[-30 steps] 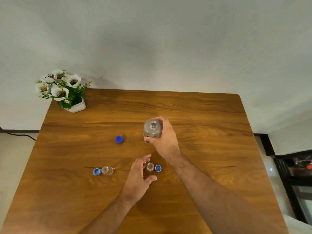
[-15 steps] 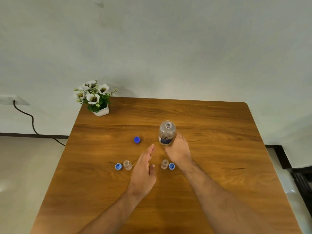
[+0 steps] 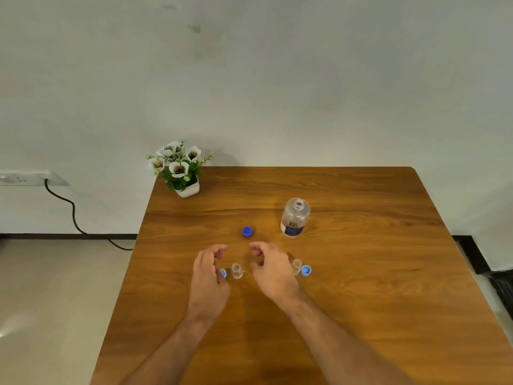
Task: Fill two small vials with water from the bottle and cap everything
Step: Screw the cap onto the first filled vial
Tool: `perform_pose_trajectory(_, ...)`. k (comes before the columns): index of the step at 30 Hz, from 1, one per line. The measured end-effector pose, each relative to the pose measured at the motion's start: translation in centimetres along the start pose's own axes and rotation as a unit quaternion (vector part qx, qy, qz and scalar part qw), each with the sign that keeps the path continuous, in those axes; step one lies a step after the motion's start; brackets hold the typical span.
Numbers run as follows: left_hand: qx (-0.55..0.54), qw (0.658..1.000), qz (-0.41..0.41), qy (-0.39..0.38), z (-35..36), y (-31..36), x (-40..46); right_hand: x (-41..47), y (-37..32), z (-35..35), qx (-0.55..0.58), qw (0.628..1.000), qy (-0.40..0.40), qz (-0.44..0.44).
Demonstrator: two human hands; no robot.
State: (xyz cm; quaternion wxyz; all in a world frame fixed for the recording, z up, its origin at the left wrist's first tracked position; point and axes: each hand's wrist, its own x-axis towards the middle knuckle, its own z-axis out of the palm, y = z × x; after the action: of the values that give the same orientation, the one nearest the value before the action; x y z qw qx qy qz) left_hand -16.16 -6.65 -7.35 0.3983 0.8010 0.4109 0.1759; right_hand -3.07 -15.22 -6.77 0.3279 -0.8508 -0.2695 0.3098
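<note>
A clear uncapped bottle (image 3: 294,218) with a blue label stands upright on the wooden table (image 3: 361,273). Its blue cap (image 3: 247,231) lies to its left. One small open vial (image 3: 237,270) stands between my hands, with a small blue cap (image 3: 223,273) partly hidden behind my left hand (image 3: 208,276). A second open vial (image 3: 297,265) stands just right of my right hand (image 3: 273,270), beside another blue cap (image 3: 306,270). Both hands hover over the table with loosely curled fingers and hold nothing.
A small white pot of artificial flowers (image 3: 180,170) stands at the table's far left corner. A wall socket (image 3: 25,177) with a black cable (image 3: 75,218) is on the wall to the left. Dark furniture (image 3: 502,287) sits at the right edge.
My right hand has let go of the bottle and drawn back toward me. My left hand has shifted left near the left vial. The camera view has tilted up and back.
</note>
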Motion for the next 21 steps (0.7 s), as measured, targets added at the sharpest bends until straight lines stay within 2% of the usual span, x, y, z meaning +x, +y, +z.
perform_pose_trajectory(6, 0.105, 0.988, -0.016, -0.114, -0.3, -3.2, 2.1, 0.3, 1.8, 4.3, 0.003, 0.999, -0.036, 0.021)
perform_pose_trajectory(11, 0.18, 0.964, 0.009, -0.197, -0.2, -5.7, 2.8, 0.9, 2.4, 6.7, 0.005, 0.999, -0.044, 0.017)
perform_pose_trajectory(17, 0.23, 0.951, 0.052, -0.202, 0.6, -7.0, 3.0, 1.0, 2.8, 7.6, 0.002, 1.0, 0.001, 0.021)
perform_pose_trajectory(21, 0.187, 0.964, 0.007, -0.187, 0.4, -6.7, 3.5, 0.9, 3.0, 7.3, 0.016, 0.999, 0.0, 0.028)
